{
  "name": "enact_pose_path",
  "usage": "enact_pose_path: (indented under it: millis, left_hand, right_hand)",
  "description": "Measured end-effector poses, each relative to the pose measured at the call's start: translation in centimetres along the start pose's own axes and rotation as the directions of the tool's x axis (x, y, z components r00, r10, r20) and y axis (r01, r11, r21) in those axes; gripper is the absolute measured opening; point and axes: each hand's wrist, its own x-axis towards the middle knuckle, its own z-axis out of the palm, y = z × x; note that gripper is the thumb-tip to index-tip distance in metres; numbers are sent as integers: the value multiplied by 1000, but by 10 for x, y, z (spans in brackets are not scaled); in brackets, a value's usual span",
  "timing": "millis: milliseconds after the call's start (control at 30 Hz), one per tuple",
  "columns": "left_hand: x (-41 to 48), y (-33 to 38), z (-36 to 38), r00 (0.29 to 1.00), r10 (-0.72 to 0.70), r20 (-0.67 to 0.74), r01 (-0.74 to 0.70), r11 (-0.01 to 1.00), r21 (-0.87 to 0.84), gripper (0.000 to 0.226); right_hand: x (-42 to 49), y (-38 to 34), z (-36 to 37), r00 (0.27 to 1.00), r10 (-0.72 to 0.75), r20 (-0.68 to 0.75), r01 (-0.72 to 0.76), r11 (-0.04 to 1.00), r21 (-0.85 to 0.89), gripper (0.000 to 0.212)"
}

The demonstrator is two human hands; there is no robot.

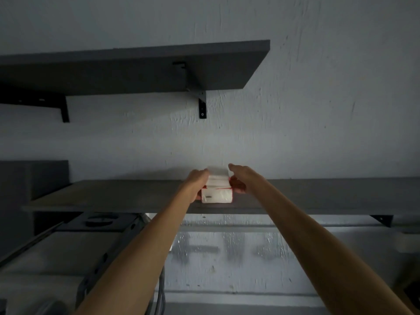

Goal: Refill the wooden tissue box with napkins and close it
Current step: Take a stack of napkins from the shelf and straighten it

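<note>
A white pack of napkins with red trim lies on the grey lower shelf, near its front edge. A second white pack of napkins rests on top of it. My left hand grips the left side of the stacked packs. My right hand grips the right side, with its fingers reaching over the back. No wooden tissue box is in view.
A dark upper shelf on black brackets juts out from the white wall above. Left of the lower shelf stands a dark box. Below it are grey appliances and cables.
</note>
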Motion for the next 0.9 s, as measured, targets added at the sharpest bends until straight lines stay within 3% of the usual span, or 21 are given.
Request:
enact_pose_path:
  millis: [200, 433, 733, 900]
  left_hand:
    - [-2, -1, 4, 1000, -11, -17, 13, 997, 77, 20]
    - [-9, 0, 5, 999, -30, -40, 32, 998, 61, 23]
    - [-20, -5, 4, 998, -5, -56, 8, 999, 54, 19]
    - [3, -17, 8, 987, 90, -131, -69, 985, 158, 45]
  right_hand:
    - [5, -17, -2, 993, 112, 27, -110, 992, -59, 48]
    - [6, -22, 1, 979, 171, 109, -172, 985, -4, 40]
    - [-24, -22, 3, 981, 67, 185, -86, 991, 100, 20]
    - [-41, -18, -6, 987, -59, 147, 13, 956, 294, 34]
